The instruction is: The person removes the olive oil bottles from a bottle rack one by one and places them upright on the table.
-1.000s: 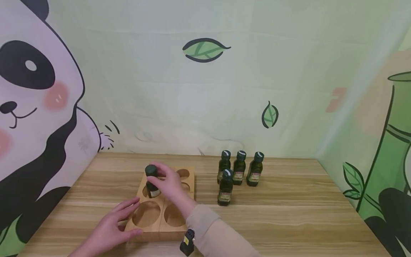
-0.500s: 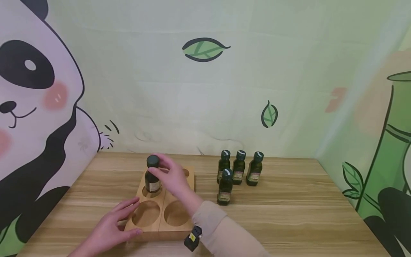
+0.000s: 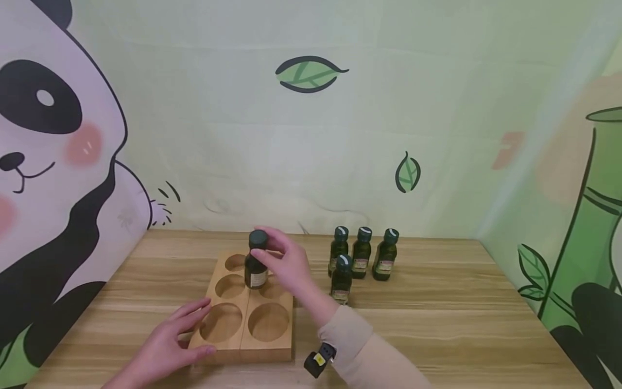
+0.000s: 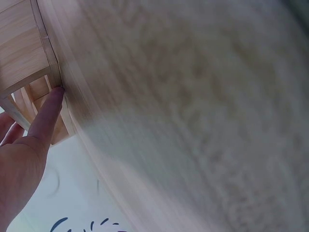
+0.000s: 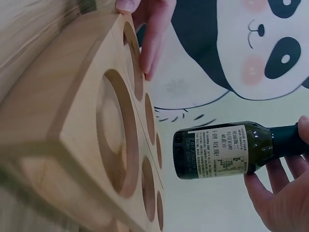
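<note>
My right hand (image 3: 286, 262) pinches a small dark green bottle (image 3: 256, 265) by its black cap and neck, upright over the wooden holder (image 3: 243, 351). Seen in the right wrist view, the bottle (image 5: 215, 151) is clear of the holder's top and turns a pale printed label outward. Round holes in two columns pierce the holder, the nearest pair being the widest. At its left near corner rests my left hand (image 3: 167, 340), thumb on the front edge and fingers along the side. The left wrist view catches the thumb (image 4: 47, 116) against the wood.
Several similar dark bottles stand upright on the wood-grain table (image 3: 413, 335) right of the holder, one bottle (image 3: 342, 278) nearer than the others. Behind the table hangs a pale green cloth (image 3: 243, 162) printed with a panda and leaves.
My right hand has raised the bottle out of the left column's middle hole and carried it rightward to above the holder's centre line. My left hand stays at the corner.
</note>
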Demonstrator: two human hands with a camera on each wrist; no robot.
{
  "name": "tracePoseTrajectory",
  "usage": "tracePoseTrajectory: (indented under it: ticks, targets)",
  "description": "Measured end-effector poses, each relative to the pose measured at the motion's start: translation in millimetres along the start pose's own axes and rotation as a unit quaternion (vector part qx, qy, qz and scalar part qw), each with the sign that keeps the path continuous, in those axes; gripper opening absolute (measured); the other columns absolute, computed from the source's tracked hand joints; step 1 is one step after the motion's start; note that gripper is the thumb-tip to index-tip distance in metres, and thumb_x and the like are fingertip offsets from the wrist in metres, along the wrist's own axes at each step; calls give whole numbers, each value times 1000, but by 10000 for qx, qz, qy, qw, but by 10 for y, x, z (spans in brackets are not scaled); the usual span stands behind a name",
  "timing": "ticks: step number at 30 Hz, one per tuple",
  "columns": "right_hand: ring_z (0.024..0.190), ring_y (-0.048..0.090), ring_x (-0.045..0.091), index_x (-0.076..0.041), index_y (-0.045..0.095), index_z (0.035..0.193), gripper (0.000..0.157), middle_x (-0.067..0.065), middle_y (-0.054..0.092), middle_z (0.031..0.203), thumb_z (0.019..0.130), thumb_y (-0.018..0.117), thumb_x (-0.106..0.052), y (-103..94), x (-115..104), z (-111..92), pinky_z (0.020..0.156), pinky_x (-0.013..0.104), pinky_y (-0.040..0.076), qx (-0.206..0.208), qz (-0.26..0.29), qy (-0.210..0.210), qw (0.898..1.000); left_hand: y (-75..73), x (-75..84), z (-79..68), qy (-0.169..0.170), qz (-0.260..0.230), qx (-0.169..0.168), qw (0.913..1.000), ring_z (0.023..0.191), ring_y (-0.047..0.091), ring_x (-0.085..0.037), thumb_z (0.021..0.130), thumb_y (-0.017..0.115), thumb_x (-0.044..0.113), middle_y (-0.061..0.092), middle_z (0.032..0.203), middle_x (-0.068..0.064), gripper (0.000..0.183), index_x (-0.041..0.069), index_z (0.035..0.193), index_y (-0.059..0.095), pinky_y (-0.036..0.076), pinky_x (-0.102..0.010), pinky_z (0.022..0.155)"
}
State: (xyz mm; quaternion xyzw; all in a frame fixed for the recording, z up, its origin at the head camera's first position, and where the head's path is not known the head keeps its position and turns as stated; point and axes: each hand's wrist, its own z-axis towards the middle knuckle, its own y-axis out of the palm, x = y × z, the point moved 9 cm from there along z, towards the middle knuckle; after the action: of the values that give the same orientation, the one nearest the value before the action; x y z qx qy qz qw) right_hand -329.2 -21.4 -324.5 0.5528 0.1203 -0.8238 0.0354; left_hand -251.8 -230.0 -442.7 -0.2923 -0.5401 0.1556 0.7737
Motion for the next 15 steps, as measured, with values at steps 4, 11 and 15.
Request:
tracePoseTrajectory:
  ticks: [4, 11, 15]
  targets:
    - [111, 64, 28, -10, 63, 132, 43, 14, 70, 116, 91, 73, -7, -153, 177, -9, 94, 38, 52, 76, 18, 59, 10000, 4, 0, -8, 108, -22, 35, 9999, 122, 50, -40, 75, 88, 32, 44, 148, -16, 78, -2, 138, 56, 58, -26, 72]
    - [112, 63, 23, -15, 63, 133, 43, 10, 69, 118, 91, 73, -11, -427, 215, -186, 97, 37, 50, -29, -77, 17, 10000, 16, -26, -4, 34, -97, 4, 9999, 122, 51, -40, 75, 88, 33, 43, 149, -16, 79, -1, 139, 55, 58, -26, 72]
    - [110, 65, 23, -15, 65, 132, 44, 9, 70, 117, 89, 74, -9, -565, 212, -279, 95, 36, 52, -22, -187, -103, 9998, 13, -18, -4, 74, -62, 15, 10000, 121, 51, -40, 75, 88, 32, 44, 148, -16, 79, -2, 139, 55, 57, -26, 72]
